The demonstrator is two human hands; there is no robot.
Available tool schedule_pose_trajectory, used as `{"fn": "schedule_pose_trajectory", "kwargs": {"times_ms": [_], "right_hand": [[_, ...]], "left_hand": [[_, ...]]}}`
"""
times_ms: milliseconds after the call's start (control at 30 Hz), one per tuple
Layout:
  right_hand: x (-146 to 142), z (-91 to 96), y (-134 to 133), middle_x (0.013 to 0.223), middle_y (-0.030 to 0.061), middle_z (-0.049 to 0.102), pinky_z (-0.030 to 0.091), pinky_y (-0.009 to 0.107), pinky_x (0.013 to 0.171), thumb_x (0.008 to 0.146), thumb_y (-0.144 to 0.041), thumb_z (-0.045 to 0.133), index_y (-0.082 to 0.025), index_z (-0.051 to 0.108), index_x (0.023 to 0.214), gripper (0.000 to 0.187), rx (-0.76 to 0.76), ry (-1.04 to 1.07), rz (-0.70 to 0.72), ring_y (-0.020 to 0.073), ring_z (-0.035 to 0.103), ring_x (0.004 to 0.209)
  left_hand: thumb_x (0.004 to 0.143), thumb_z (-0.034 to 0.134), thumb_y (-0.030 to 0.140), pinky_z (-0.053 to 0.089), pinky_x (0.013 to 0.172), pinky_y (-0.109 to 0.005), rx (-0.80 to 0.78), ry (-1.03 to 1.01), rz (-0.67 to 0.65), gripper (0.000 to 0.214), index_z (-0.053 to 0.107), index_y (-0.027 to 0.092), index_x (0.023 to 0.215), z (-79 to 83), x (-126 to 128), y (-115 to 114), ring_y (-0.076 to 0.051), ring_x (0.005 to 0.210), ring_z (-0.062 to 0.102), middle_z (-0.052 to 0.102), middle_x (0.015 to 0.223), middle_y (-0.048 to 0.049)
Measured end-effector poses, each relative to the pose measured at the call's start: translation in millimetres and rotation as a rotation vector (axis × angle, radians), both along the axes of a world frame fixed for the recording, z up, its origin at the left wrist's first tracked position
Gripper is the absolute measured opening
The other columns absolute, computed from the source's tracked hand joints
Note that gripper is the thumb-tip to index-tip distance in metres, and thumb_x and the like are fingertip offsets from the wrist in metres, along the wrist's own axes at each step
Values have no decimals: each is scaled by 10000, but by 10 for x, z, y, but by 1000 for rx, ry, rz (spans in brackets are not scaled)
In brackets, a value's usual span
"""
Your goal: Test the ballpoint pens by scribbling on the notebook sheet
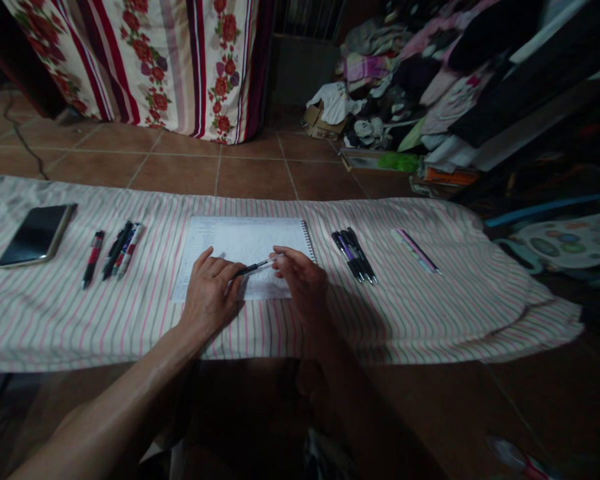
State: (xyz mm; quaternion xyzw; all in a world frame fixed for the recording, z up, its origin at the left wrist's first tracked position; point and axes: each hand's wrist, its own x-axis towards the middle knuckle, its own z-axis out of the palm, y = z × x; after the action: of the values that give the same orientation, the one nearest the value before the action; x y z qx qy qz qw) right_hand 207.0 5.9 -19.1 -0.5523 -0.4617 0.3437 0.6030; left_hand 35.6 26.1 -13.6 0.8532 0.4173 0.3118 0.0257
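A dark pen with a thin, pale front end is held level between my two hands, just above the notebook. My left hand is closed on its dark barrel. The fingers of my right hand pinch the pale end; whether that is a tip, a refill or a cap is too small to tell. Under both hands lies a spiral notebook, its coil on the right and its white page bearing faint lines and marks. A printed sheet shows along its left side.
A striped cloth covers the table. At left lie a phone, a red-and-black pen and a bunch of pens. Several dark pens and slim pastel pens are at right. Clothes are heaped beyond.
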Motion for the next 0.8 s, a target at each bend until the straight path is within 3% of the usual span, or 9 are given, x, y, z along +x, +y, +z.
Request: {"fn": "schedule_pose_trajectory", "kwargs": {"times_ms": [400,533,800], "right_hand": [[-70,-43,-36,1001,52,689,555,262,645,857,-303,497,-230,666,1039,260,95,-262,108,153,654,842],[-106,-73,-38,1011,60,688,557,274,728,863,-260,485,-213,662,1037,253,157,-377,117,161,642,928],[-150,-107,-50,1034,60,684,555,280,738,864,-249,470,-211,607,1153,322,162,-499,133,148,648,859]], "left_hand": [[849,475,204,362,1018,-479,18,-11,-17,184,629,173,946,13,-5,3,-191,813,576,659,807,-36],[848,474,202,361,1018,-474,25,-15,-11,182,624,185,948,17,-5,1,-186,816,574,654,809,-26],[838,489,194,353,1026,-462,28,-18,0,192,630,155,961,19,-29,10,-185,819,564,647,804,-36]]}}
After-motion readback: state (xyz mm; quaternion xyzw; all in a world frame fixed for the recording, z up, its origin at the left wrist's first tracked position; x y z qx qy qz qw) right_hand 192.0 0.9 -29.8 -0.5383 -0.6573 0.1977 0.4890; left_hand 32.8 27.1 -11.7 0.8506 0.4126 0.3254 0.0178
